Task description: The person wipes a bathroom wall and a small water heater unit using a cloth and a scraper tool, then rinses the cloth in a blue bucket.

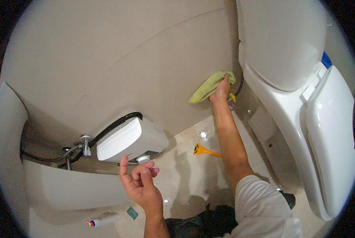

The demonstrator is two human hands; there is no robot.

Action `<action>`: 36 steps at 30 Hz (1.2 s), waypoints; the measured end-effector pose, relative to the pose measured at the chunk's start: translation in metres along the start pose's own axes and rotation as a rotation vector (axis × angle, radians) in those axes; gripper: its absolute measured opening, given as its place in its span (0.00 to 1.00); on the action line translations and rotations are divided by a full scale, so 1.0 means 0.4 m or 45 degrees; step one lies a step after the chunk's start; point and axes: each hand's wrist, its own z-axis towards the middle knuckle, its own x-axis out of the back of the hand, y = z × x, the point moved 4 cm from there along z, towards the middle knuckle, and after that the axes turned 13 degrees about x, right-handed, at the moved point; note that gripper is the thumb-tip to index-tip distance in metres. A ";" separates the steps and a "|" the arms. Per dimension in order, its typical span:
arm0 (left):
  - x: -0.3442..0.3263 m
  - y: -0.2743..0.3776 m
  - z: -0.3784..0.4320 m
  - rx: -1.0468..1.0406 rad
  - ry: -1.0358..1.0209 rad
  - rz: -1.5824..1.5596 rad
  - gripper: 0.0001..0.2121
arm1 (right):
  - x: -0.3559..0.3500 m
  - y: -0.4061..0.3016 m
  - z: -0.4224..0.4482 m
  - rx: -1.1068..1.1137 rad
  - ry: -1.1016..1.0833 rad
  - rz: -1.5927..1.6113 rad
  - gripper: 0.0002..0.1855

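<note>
My right hand [223, 86] presses a yellow-green cloth [205, 87] to the beige wall [153, 74], with part of the cloth fanned out to the left. The hand is low on the wall, beside the white toilet [287, 101]. A small valve with a yellow tag [232, 97] and a dark hose sit just behind the wrist. My left hand [143, 184] is raised in the air with its fingers bent and apart, holding nothing. It is nearest to a white wall-mounted box [121, 141], which has a black hose over its top and a white knob [143, 159] underneath.
At left is a white ceramic basin [76, 187], with a chrome angle valve [86, 145] and hoses behind it. An orange-yellow handled tool [202, 149] lies on the wet, shiny floor. A white bottle [106, 219] with a red and blue top and a green scouring pad [132, 213] lie lower left.
</note>
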 end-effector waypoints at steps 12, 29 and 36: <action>0.029 0.010 0.011 0.016 -0.001 -0.010 0.22 | 0.097 0.033 0.138 0.011 -0.089 -0.094 0.24; -0.045 -0.065 0.041 0.055 -0.160 -0.025 0.22 | 0.212 0.159 -0.009 0.744 -0.211 -1.001 0.24; -0.063 -0.062 0.031 0.159 -0.257 -0.026 0.22 | 0.429 -0.121 0.060 0.705 -0.006 -0.786 0.15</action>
